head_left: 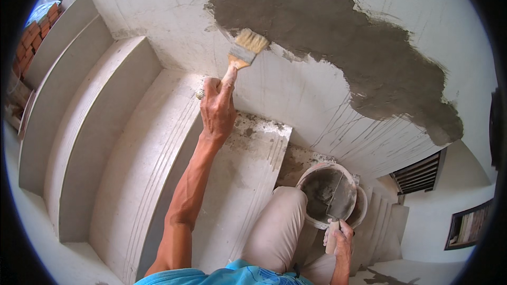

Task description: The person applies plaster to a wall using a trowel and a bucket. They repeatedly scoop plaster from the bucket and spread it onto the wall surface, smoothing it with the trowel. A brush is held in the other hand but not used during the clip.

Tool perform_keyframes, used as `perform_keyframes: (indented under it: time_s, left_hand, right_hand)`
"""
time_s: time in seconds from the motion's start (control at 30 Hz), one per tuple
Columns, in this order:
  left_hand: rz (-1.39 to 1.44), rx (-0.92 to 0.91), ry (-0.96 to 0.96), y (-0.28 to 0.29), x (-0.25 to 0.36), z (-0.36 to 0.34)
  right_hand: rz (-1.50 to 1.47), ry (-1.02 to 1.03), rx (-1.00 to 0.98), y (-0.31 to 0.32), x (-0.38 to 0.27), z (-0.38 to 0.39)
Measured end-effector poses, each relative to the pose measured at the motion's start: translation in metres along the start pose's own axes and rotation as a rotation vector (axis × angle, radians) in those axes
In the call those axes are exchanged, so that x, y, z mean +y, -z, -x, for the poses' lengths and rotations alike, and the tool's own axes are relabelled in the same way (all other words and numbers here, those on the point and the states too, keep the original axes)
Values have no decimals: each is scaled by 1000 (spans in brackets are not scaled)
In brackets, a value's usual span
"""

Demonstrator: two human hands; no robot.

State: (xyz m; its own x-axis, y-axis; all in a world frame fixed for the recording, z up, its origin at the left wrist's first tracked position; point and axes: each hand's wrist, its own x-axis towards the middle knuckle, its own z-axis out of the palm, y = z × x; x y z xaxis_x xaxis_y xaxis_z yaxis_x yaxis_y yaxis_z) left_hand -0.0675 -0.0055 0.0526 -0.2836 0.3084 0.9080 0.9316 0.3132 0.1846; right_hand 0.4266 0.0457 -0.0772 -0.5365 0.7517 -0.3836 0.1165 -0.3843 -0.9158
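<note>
My left hand (218, 106) is closed round the handle of a wide paintbrush (244, 53). Its pale bristles are at the lower left edge of a dark grey patch of wet mortar (322, 26) on the white wall (296, 87); whether they touch it I cannot tell. My right hand (342, 240) grips the handle of a trowel (342, 200), its blade over a round bucket (317, 175) that holds grey mortar. Under that bucket another round container (362, 206) partly shows.
Pale stairs (142, 126) rise on the left, with bricks (37, 39) at the far upper left. Mortar crumbs lie on the step (227, 179) beside my knee. More steps (383, 227) run down at right. The wall has a louvred opening (420, 171) and a small window (468, 225).
</note>
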Motion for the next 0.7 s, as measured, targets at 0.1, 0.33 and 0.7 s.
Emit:
perform_keyframes:
  time_s: [0.1, 0.33, 0.7]
  left_hand:
    - [30, 113, -57, 6, 17, -39]
    - [7, -32, -23, -24, 5, -12]
    - [46, 29, -27, -27, 13, -34]
  right_hand:
    - [26, 9, -11, -3, -4, -6]
    - [9, 11, -26, -5, -3, -8]
    - [7, -15, -24, -11, -8, -9]
